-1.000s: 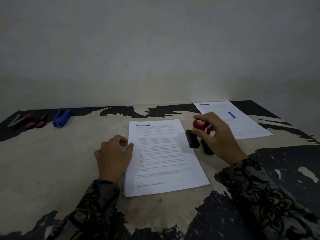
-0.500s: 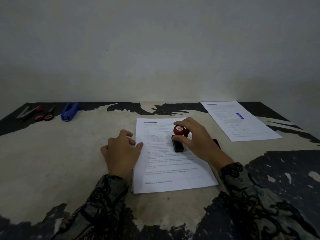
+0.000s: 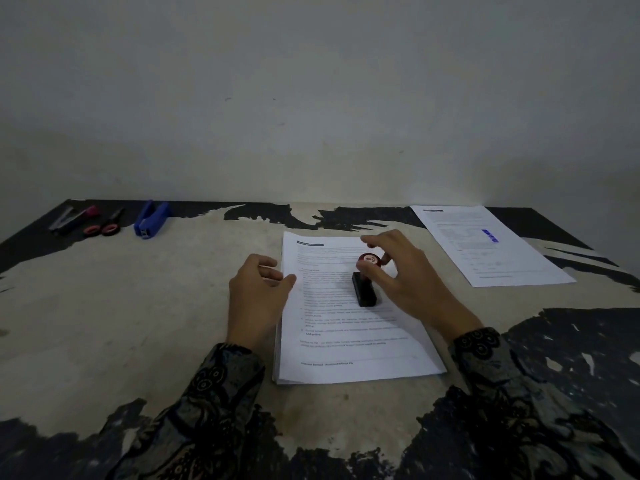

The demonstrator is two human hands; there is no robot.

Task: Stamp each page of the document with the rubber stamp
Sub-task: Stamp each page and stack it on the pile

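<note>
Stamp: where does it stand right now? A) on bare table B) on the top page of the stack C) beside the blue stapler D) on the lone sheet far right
B: the stamp stands base down on the stack, with the right hand around its red knob.

1 head-worn camera looks forward and down, close over the table (image 3: 145,327).

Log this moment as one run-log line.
step: stamping top page | right hand: grips rubber stamp by its red knob, base on document stack | left hand: steadies stack's left edge | stamped sheet: set aside far right
</note>
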